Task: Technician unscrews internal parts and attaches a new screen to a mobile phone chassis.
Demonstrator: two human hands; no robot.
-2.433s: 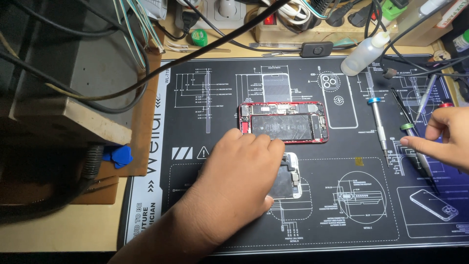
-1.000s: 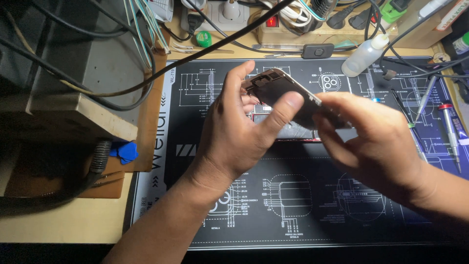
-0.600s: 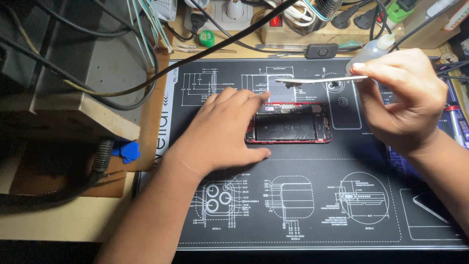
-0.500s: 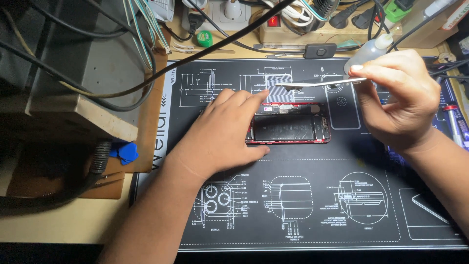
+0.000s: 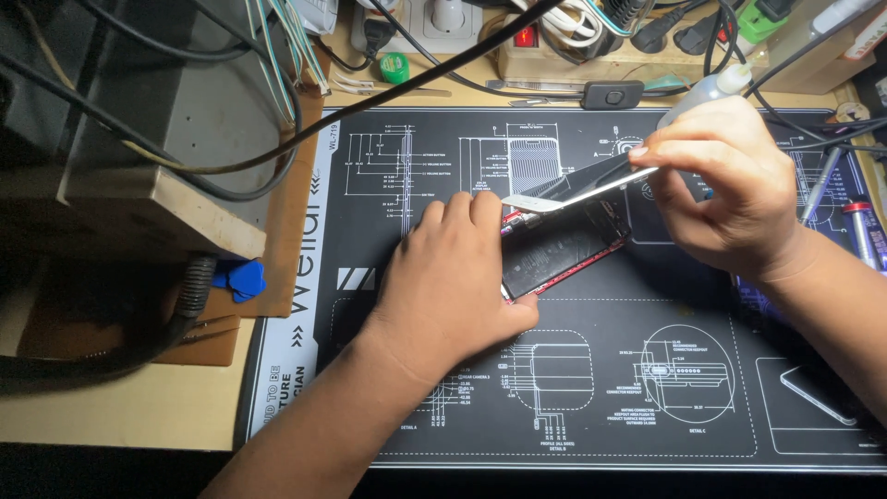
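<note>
An opened red phone body (image 5: 565, 249) lies tilted on the black work mat (image 5: 647, 407), its battery and insides exposed. My left hand (image 5: 448, 282) lies flat on the phone's left end, thumb at its near edge, pinning it down. My right hand (image 5: 725, 189) pinches the right edge of the phone's thin screen panel (image 5: 577, 192). The panel hovers just above the body, its left tip near my left fingertips.
Screwdrivers (image 5: 859, 226) lie at the mat's right edge. A clear squeeze bottle (image 5: 707, 90), a power strip (image 5: 573, 42) and cables crowd the back. A wooden block with thick hose (image 5: 139, 231) and blue picks (image 5: 238, 277) sit left. A loose flat part (image 5: 818, 395) lies near right.
The phone body has turned to a slant under my left hand. My right hand has brought the screen panel down and left, close over the body.
</note>
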